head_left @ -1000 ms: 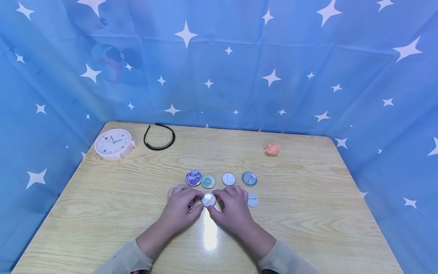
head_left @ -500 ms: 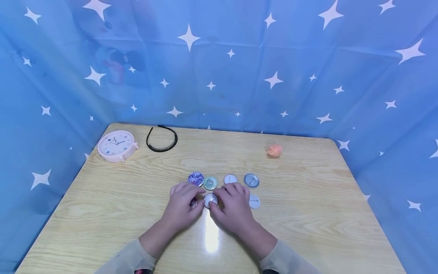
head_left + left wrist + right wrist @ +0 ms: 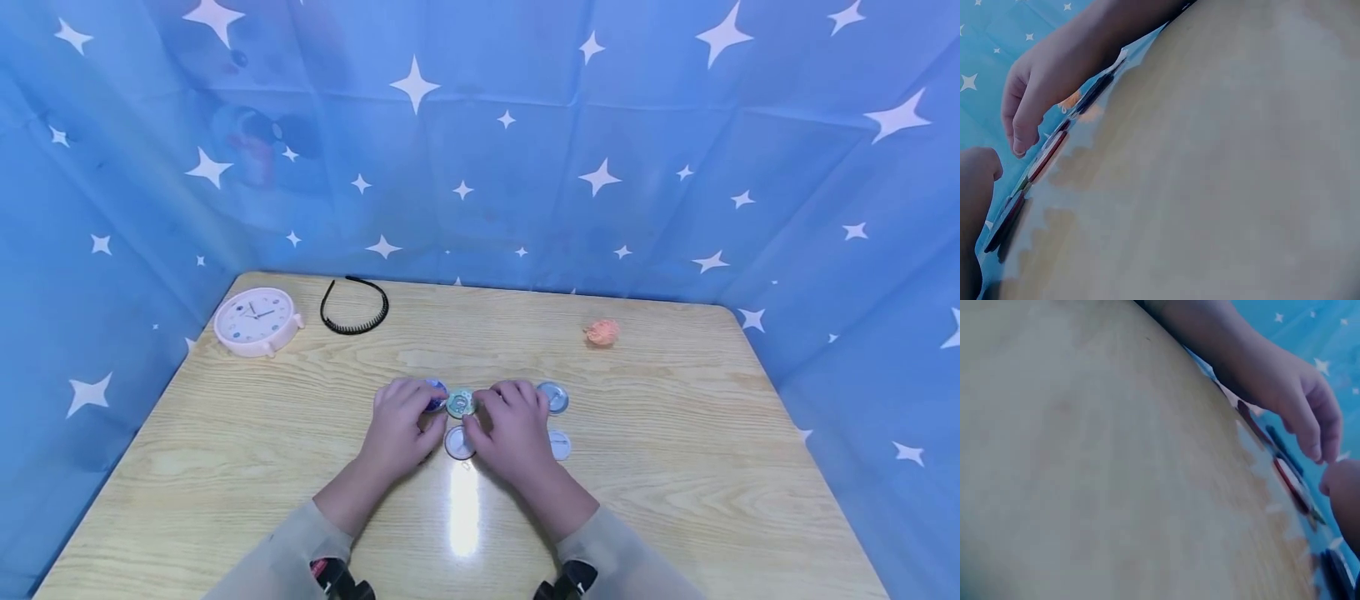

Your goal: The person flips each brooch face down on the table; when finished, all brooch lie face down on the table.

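My left hand (image 3: 401, 421) is at the left side of a green badge (image 3: 461, 404) that lies face up, its index finger and thumb spread with a gap between them. On the other side my right hand (image 3: 513, 425) mirrors it, fingertips right at the badge's rim. Just in front lies a badge turned back up (image 3: 458, 443), partly under the right thumb. A purple-blue badge (image 3: 437, 398) shows only partly past the left fingers. In the left wrist view the right hand (image 3: 1047, 81) hangs bent over the badges, with nothing visible in its fingers.
Right of my right hand lie a grey badge (image 3: 555, 397) and a white one (image 3: 559, 445), both pin side up. Farther back are a pink clock (image 3: 257, 321), a black toothed headband (image 3: 354, 327) and a peach scrunched item (image 3: 602, 332). A blue star curtain (image 3: 480, 217) stands behind the table.
Both hands have left the back-up badge they held between them and moved slightly away from the body, to the green badge. The right hand now covers the white badge in the back row.
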Demonstrator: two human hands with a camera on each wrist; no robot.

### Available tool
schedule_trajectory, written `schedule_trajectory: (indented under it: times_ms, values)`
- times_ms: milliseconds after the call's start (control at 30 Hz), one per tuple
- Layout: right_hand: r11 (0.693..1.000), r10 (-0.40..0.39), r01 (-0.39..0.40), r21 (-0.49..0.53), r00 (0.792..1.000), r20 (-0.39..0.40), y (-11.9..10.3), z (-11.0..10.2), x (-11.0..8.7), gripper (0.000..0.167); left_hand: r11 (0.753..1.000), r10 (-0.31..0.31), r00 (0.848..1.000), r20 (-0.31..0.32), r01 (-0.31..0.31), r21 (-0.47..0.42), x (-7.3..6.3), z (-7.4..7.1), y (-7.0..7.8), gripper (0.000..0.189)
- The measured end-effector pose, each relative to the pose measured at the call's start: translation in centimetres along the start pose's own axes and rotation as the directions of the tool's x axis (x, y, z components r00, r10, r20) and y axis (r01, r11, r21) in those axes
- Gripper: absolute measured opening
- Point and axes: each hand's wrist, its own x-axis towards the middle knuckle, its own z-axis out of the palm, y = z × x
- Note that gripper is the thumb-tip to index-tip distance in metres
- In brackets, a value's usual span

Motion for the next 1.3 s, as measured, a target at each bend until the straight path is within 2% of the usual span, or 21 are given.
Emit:
schedule_trajectory:
  times_ms: [300, 467, 600, 733, 900, 1100, 1300]
  values:
    - [0.996, 0.060, -0.056, -0.063, 0.996, 0.061, 0.2, 0.6, 1.8, 0.031, 1.000, 0.001, 1.000, 0.016, -0.001, 0.013, 1.5, 0.9, -0.8, 0.022]
    - [0.996, 0.057, -0.051, -0.071, 0.995, 0.084, 0.0, 0.4, 2.0, 0.035, 1.000, -0.025, 0.997, 0.069, 0.025, 0.009, 1.9, 1.0, -0.9, 0.018]
    - [0.999, 0.046, -0.043, -0.031, 0.993, 0.107, 0.1, 0.5, 2.0, 0.037, 0.998, -0.063, 0.990, 0.126, 0.061, 0.019, 1.9, 0.8, -0.9, 0.012]
    - [0.999, 0.051, -0.053, 0.011, 0.991, 0.123, 0.2, 0.6, 1.7, 0.038, 0.995, -0.102, 0.982, 0.162, 0.099, 0.028, 1.7, 0.6, -0.8, 0.014]
    - [0.997, 0.078, -0.079, 0.006, 0.986, 0.146, 0.4, 0.6, 1.4, 0.043, 0.992, -0.128, 0.973, 0.193, 0.121, 0.046, 1.4, 0.6, -0.7, 0.022]
    - [0.996, 0.089, -0.088, -0.015, 0.985, 0.147, 0.6, 0.9, 1.3, 0.045, 0.990, -0.139, 0.961, 0.241, 0.126, 0.069, 1.3, 0.5, -0.6, 0.040]
    - [0.994, 0.111, -0.112, -0.007, 0.979, 0.172, 0.5, 0.9, 1.4, 0.047, 0.988, -0.149, 0.953, 0.265, 0.137, 0.065, 1.4, 0.4, -0.6, 0.041]
